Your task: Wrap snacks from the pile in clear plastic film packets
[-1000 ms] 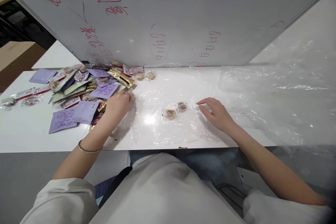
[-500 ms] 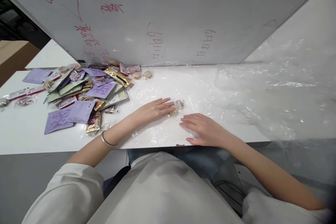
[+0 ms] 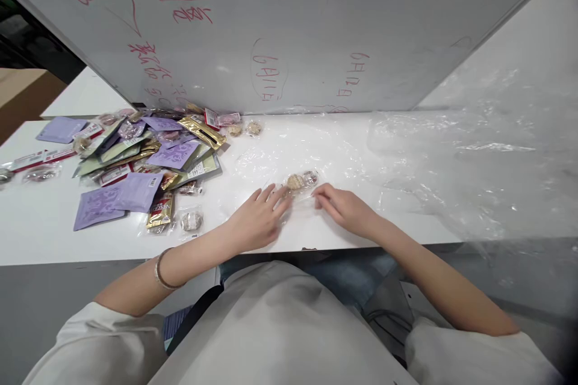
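Two small wrapped snacks lie side by side on the clear plastic sheet: a round tan cookie (image 3: 295,182) and a darker piece (image 3: 310,177) in clear wrapping. My left hand (image 3: 259,218) rests just left of the cookie, palm down, fingers apart and slightly bent, the fingertips by the plastic. Close to the darker piece on the near right side, my right hand (image 3: 347,209) has its thumb and fingers pinched together on the clear plastic film (image 3: 302,203). The film's edges are hard to make out against the white table.
At left lies a pile of packets, including purple sachets (image 3: 100,203), a gold coffee sachet (image 3: 159,212) and a wrapped round snack (image 3: 191,221). A whiteboard (image 3: 307,30) with red writing stands behind. Loose plastic sheeting (image 3: 451,162) spreads over the right side and hangs past the table edge.
My left hand has drawn back to the left and nearer me, uncovering the tan cookie. My right hand has moved slightly up, its fingers closing from spread to a pinch on the film.
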`<state>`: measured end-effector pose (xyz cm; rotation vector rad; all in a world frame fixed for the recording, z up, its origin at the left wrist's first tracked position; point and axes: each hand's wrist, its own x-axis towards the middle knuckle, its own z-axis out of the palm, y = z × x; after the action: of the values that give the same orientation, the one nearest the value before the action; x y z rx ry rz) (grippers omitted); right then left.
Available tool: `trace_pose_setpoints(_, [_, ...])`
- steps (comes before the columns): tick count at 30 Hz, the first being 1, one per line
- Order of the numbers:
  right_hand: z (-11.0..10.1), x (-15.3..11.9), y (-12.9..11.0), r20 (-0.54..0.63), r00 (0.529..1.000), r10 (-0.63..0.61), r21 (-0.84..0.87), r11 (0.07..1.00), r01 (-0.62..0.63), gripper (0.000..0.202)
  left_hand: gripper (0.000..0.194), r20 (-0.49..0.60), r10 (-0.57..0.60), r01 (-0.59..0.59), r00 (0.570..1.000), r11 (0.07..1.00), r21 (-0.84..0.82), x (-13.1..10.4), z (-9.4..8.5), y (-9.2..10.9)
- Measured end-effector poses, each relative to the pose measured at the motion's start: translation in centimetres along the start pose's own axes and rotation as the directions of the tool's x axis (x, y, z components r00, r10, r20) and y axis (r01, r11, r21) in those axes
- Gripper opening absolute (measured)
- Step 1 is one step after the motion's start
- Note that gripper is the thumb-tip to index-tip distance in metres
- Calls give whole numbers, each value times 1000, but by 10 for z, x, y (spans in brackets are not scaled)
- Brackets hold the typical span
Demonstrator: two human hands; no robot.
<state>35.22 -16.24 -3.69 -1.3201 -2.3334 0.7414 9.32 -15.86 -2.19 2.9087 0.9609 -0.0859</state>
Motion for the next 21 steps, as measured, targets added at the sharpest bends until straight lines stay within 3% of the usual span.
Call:
trace_pose_setpoints(2, [-7,6,-2,-14,994,112,174,979,-108,25,53,13,-95,94,995,993,66,-3,-2,0])
trace_pose_setpoints(5, [-16,9,-1,15,998,67,173,982,-68,28,49,1,-217,217,976,974,62,-12,-17,-16])
trace_pose_setpoints(7, [-22,7,4,20,1000,3,85,996,-4,42,43,-12,-306,305,952,952,-34,-21,-29,-36])
trace_pose_setpoints(9, [-28,5,15,-18,1000,0,32,999,0,43,33,-21,-390,373,921,894,-249,-29,-35,-58])
trace_pose_setpoints(11, [-34,3,28,-44,995,89,67,994,-86,35,26,-6,-462,390,887,756,-525,-32,-34,-78])
trace_pose_setpoints(13, [-41,4,43,-33,971,236,157,961,-228,26,30,32,-517,359,855,547,-757,-29,-26,-92])
trace_pose_setpoints(15, [-46,7,55,-26,930,367,269,899,-347,20,31,51,-578,297,815,341,-892,-21,-16,-99])
trace_pose_setpoints(17, [-47,12,64,-30,897,441,366,840,-401,21,27,48,-632,246,773,229,-942,-11,-6,-101])
trace_pose_setpoints(19, [-43,17,71,-65,875,480,367,827,-426,25,22,46,-655,275,754,252,-928,-2,1,-101])
trace_pose_setpoints(21, [-34,21,76,-165,860,482,208,870,-447,28,20,34,-649,375,760,395,-839,6,6,-102])
